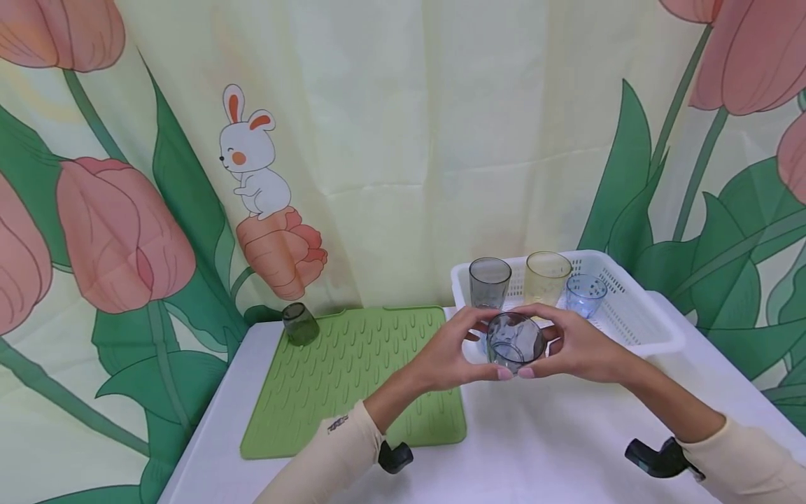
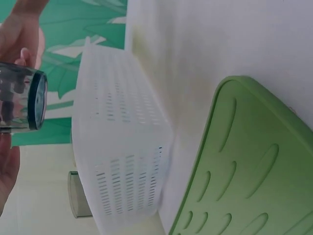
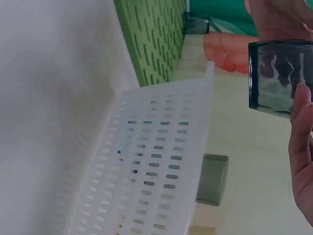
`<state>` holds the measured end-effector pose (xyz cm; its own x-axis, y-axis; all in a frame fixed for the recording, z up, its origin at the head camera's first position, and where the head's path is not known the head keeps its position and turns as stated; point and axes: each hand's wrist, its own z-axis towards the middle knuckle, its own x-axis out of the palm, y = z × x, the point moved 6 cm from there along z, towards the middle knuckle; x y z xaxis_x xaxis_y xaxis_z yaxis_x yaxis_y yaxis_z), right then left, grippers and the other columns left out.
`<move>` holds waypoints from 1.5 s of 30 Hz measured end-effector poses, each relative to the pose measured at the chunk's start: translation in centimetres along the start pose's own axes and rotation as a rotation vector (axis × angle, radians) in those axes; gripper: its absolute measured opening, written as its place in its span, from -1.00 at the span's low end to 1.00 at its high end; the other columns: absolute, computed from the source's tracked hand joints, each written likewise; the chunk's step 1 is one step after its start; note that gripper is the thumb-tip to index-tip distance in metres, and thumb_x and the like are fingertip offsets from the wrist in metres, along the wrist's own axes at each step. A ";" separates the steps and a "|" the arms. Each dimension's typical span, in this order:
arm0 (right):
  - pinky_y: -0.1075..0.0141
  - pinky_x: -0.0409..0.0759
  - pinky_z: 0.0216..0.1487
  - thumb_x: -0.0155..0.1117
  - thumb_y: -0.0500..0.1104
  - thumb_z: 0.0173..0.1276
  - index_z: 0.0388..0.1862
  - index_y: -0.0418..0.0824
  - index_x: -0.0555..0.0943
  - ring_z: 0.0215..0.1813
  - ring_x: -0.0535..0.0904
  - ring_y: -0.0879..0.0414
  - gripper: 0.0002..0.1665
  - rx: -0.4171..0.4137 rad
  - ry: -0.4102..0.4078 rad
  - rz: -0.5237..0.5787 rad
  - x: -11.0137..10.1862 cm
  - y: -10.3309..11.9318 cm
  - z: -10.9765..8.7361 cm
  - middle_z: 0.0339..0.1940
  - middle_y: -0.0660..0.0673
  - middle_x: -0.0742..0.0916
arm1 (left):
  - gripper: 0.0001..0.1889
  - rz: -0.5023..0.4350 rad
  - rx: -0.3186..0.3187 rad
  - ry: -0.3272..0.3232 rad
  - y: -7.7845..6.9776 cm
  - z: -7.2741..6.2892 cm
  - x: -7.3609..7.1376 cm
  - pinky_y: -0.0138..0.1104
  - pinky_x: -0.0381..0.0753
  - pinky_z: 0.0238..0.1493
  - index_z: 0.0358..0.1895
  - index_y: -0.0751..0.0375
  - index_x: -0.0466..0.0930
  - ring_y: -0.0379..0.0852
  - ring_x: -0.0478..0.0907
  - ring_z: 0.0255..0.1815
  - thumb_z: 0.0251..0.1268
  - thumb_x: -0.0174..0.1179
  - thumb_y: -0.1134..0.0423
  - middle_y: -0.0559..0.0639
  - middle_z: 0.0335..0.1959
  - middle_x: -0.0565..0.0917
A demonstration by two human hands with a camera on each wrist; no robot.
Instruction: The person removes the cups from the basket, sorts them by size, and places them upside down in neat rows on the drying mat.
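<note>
A grey-blue tinted drinking glass [image 1: 516, 343] is held above the table between both hands, rim up and base down. The left hand [image 1: 450, 350] grips its left side, thumb in front and fingers behind. On the opposite side the right hand [image 1: 576, 346] grips it the same way, the two thumb tips nearly meeting. In the left wrist view the thick base of the glass [image 2: 36, 102] faces the table. Wavy marks show through the wall of the glass [image 3: 279, 73] in the right wrist view.
Behind the hands stands a white perforated basket [image 1: 655, 336] with a grey glass [image 1: 490, 283], a yellow glass [image 1: 546, 276] and a small blue glass [image 1: 585, 297]. To the left lies a green ridged mat [image 1: 352, 399]; a dark glass [image 1: 300, 325] stands at its far left corner.
</note>
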<state>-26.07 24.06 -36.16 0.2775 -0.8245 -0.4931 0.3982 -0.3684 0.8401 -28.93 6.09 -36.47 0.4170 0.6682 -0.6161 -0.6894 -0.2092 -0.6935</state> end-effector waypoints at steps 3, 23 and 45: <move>0.28 0.66 -0.41 0.59 -0.22 0.09 0.40 -0.24 0.41 -0.32 0.67 0.10 -0.11 -0.007 0.001 0.006 0.3 0.0 0.0 0.15 -0.32 0.57 | -0.15 0.012 -0.002 -0.005 0.0 -0.2 -0.1 -0.30 0.59 0.15 0.44 0.04 0.32 -0.23 0.49 0.17 0.05 0.54 0.09 -0.03 0.24 0.49; 0.34 0.57 -0.48 0.53 -0.31 0.10 0.43 -0.37 0.31 -0.44 0.57 0.15 -0.07 -0.036 0.042 0.110 2.8 -0.8 0.1 -0.07 -0.27 0.60 | -0.27 -0.016 -0.027 -0.067 -1.2 -1.3 -2.1 -0.41 0.56 0.07 0.31 0.14 0.41 -0.27 0.51 0.05 0.05 0.51 0.12 -0.03 0.11 0.59; 0.18 0.72 -0.31 0.34 -0.42 0.28 0.40 -0.48 0.28 -0.25 0.67 0.15 -0.26 -0.086 0.054 0.335 7.1 -2.1 0.5 -0.08 -0.12 0.72 | -0.10 -0.132 -0.096 -0.102 -0.5 -3.4 -2.7 -0.36 0.58 0.13 0.49 0.07 0.18 -0.05 0.57 0.15 0.10 0.49 0.15 0.01 0.24 0.58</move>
<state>-25.35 18.78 -41.34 0.4502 -0.8687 -0.2065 0.3489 -0.0417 0.9362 -27.75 1.95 -35.71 0.4344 0.7622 -0.4800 -0.5712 -0.1789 -0.8011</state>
